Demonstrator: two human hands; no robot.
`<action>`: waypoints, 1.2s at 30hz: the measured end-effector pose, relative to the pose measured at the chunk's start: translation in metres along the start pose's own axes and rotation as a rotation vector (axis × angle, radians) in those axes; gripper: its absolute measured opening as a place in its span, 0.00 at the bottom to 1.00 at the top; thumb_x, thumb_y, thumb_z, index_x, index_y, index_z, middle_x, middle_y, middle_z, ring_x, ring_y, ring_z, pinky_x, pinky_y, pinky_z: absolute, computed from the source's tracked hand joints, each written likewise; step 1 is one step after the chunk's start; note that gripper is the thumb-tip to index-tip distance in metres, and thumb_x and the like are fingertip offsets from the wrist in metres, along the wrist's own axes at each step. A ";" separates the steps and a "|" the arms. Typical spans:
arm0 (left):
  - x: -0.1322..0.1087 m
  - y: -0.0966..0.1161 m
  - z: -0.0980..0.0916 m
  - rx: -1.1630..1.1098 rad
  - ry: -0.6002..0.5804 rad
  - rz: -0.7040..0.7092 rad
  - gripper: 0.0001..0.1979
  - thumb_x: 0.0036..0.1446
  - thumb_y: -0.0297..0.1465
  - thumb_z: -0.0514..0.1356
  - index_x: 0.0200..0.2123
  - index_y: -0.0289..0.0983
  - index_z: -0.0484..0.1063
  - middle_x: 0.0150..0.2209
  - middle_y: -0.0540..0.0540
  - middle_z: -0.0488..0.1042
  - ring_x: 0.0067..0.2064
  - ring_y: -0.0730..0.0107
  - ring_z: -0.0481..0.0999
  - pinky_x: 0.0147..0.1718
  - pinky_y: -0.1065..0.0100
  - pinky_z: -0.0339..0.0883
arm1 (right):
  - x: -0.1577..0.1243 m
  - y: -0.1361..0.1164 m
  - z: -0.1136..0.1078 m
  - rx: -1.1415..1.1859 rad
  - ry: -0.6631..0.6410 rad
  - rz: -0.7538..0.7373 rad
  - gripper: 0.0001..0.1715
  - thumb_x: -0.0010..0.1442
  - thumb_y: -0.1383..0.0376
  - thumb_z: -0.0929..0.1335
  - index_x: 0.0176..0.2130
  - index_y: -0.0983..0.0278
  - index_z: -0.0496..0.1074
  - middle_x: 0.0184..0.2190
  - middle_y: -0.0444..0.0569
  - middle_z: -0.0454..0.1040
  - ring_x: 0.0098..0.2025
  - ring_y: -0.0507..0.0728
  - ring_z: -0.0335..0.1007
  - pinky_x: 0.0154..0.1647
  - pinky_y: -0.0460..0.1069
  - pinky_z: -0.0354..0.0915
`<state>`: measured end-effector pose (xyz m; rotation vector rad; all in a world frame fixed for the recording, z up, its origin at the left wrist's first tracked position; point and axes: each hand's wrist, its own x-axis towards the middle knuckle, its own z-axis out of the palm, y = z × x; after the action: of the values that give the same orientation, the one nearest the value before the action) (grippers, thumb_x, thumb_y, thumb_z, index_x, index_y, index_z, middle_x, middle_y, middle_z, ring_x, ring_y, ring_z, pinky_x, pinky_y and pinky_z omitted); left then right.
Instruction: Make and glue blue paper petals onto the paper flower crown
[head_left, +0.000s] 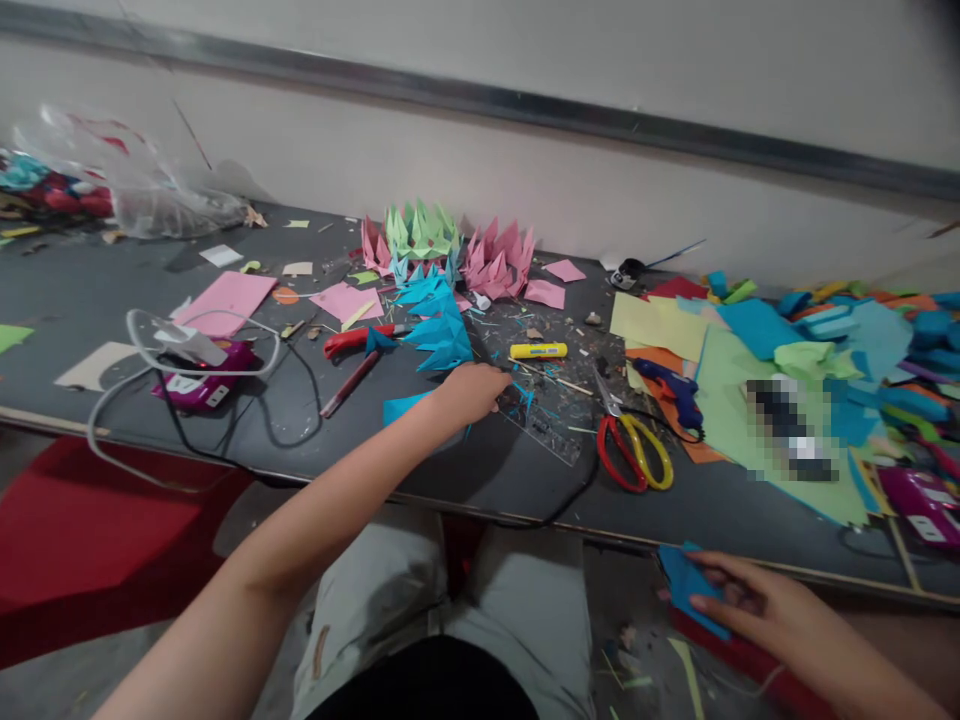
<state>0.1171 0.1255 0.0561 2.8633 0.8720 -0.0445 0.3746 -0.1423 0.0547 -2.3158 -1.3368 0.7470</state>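
Observation:
My left hand (pixel 471 392) reaches over the dark table (pixel 90 330), fingers curled down on its surface beside a clear plastic ruler (pixel 541 418) and just below a pile of folded blue paper shapes (pixel 441 328). What it grips, if anything, is hidden under the fingers. Below the table's front edge, my right hand (pixel 757 600) pinches a folded blue paper piece (pixel 684 582). Red-and-yellow scissors (pixel 634 450) lie right of the ruler. A yellow glue stick (pixel 538 351) lies above it.
Pink folded paper crowns (pixel 496 258) and a green one (pixel 420 230) stand near the wall. Coloured paper sheets (pixel 757 400) cover the right side, with a blue glue gun (pixel 675 388). A red cutter (pixel 358 340), pink sheets (pixel 229 300), a cabled device (pixel 202 385) and a plastic bag (pixel 142 190) lie left.

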 end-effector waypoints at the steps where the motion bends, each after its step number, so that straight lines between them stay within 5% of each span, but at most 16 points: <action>1: 0.002 -0.001 -0.002 0.013 -0.018 0.005 0.16 0.50 0.26 0.62 0.45 0.33 0.70 0.43 0.40 0.75 0.46 0.58 0.73 0.41 0.64 0.65 | 0.001 -0.002 0.002 0.015 -0.073 0.033 0.24 0.35 0.48 0.69 0.29 0.60 0.77 0.22 0.49 0.77 0.25 0.61 0.74 0.27 0.52 0.71; 4: 0.002 -0.002 -0.008 0.045 -0.057 0.030 0.15 0.50 0.28 0.62 0.44 0.35 0.71 0.43 0.41 0.74 0.45 0.58 0.74 0.40 0.65 0.65 | 0.006 -0.021 0.006 0.037 -0.116 0.067 0.29 0.41 0.45 0.66 0.35 0.62 0.76 0.24 0.49 0.77 0.26 0.60 0.74 0.28 0.52 0.70; 10: -0.002 -0.001 -0.008 0.063 -0.039 0.055 0.11 0.51 0.32 0.59 0.37 0.32 0.74 0.38 0.40 0.75 0.41 0.59 0.75 0.38 0.66 0.66 | 0.021 -0.072 0.017 0.075 -0.004 -0.137 0.25 0.49 0.47 0.64 0.38 0.62 0.75 0.26 0.49 0.76 0.28 0.58 0.72 0.30 0.50 0.69; 15: -0.011 0.002 0.002 -0.008 0.125 -0.024 0.11 0.55 0.24 0.51 0.35 0.31 0.72 0.36 0.39 0.75 0.38 0.62 0.76 0.37 0.66 0.66 | 0.049 -0.092 0.048 0.086 0.046 -0.288 0.21 0.55 0.50 0.62 0.37 0.62 0.74 0.31 0.51 0.77 0.31 0.59 0.73 0.35 0.53 0.69; 18: -0.028 0.000 0.002 -0.080 0.253 -0.126 0.11 0.57 0.25 0.50 0.40 0.34 0.70 0.39 0.42 0.75 0.40 0.65 0.75 0.37 0.68 0.66 | 0.078 -0.101 0.068 0.015 0.040 -0.481 0.20 0.59 0.54 0.60 0.43 0.62 0.72 0.43 0.54 0.75 0.46 0.62 0.70 0.48 0.58 0.65; 20: -0.044 -0.003 0.002 -0.215 0.398 -0.226 0.12 0.58 0.26 0.48 0.42 0.34 0.67 0.38 0.43 0.74 0.38 0.68 0.75 0.36 0.69 0.66 | 0.100 -0.108 0.080 -0.054 0.010 -0.614 0.23 0.61 0.56 0.58 0.50 0.62 0.68 0.50 0.55 0.71 0.53 0.62 0.65 0.55 0.61 0.60; 23: -0.071 -0.006 0.009 -0.825 0.785 -0.390 0.07 0.58 0.32 0.50 0.36 0.36 0.65 0.31 0.48 0.73 0.32 0.70 0.74 0.32 0.70 0.68 | 0.133 -0.118 0.095 -0.144 -0.048 -0.770 0.28 0.62 0.56 0.56 0.58 0.64 0.61 0.59 0.56 0.61 0.61 0.61 0.54 0.61 0.61 0.53; 25: -0.086 -0.007 0.018 -1.130 0.908 -0.446 0.06 0.56 0.34 0.52 0.33 0.37 0.62 0.27 0.50 0.71 0.30 0.71 0.74 0.30 0.70 0.69 | 0.151 -0.127 0.103 -0.202 -0.070 -0.824 0.30 0.62 0.56 0.56 0.60 0.65 0.58 0.62 0.55 0.56 0.64 0.61 0.49 0.63 0.61 0.48; 31: -0.101 -0.011 0.041 -1.366 1.008 -0.566 0.07 0.52 0.34 0.55 0.30 0.37 0.62 0.24 0.53 0.69 0.23 0.75 0.72 0.26 0.70 0.69 | 0.188 -0.160 0.113 -0.300 -0.095 -0.890 0.33 0.63 0.54 0.56 0.62 0.68 0.53 0.64 0.56 0.50 0.66 0.61 0.42 0.64 0.59 0.44; 36: -0.100 -0.014 0.044 -1.423 1.015 -0.616 0.08 0.50 0.35 0.56 0.31 0.37 0.63 0.25 0.53 0.68 0.24 0.75 0.71 0.26 0.71 0.69 | 0.190 -0.178 0.119 -0.388 -0.150 -0.979 0.36 0.63 0.52 0.55 0.62 0.73 0.52 0.64 0.60 0.48 0.66 0.63 0.40 0.64 0.61 0.43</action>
<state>0.0265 0.0753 0.0176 1.1047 1.1363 1.3733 0.2594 0.1156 0.0077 -1.4848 -2.5293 0.3390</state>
